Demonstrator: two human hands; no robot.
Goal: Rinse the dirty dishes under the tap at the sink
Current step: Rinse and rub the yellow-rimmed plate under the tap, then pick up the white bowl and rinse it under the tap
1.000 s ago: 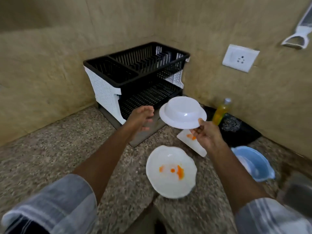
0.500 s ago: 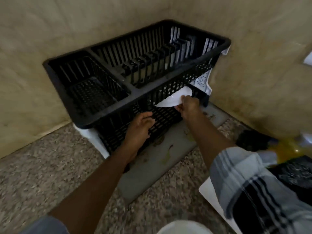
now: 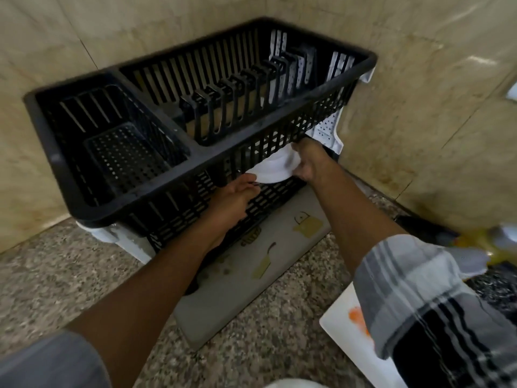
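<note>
A black two-tier dish rack (image 3: 179,175) stands in the corner on a grey mat (image 3: 251,275). My right hand (image 3: 307,161) grips the rim of a white bowl (image 3: 270,172), upside down, partly inside the rack's lower tier under the top basket. My left hand (image 3: 232,200) reaches in beside it, fingers spread, fingertips at the bowl's left rim. A white rectangular plate (image 3: 347,334) with an orange stain lies at the right, partly under my sleeve. The rim of another white dish (image 3: 291,383) shows at the bottom edge.
Speckled granite counter (image 3: 70,275) runs around the rack. Beige tiled walls meet behind it. A yellow bottle (image 3: 475,242), blurred, and a dark scrubber area sit at the right edge. The rack's top basket holds nothing that I can see.
My right hand has carried the white bowl from above the counter into the rack's lower tier and pushed it further in. My left hand has moved up to the bowl's rim.
</note>
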